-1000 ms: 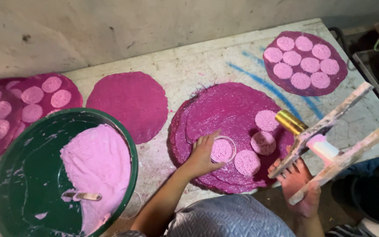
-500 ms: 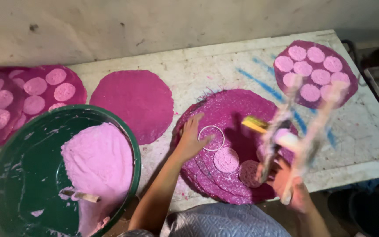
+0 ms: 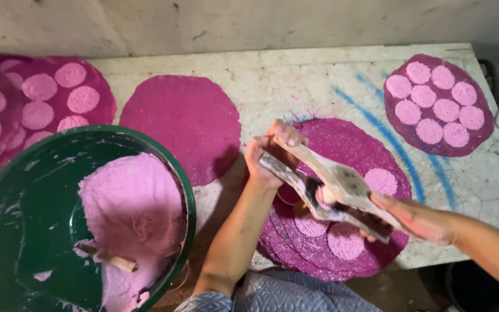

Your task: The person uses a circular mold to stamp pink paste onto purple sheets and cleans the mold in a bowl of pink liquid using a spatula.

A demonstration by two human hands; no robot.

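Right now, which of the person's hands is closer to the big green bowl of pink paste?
Left. The left hand grips one end of the two-armed wooden press, a short way to the right of the green bowl. The right hand holds the press's other end, farther off.

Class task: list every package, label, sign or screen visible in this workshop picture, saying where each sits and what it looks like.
None in view: no package, label, sign or screen.
Only blue painted streaks cross the white table, with no writing on them.
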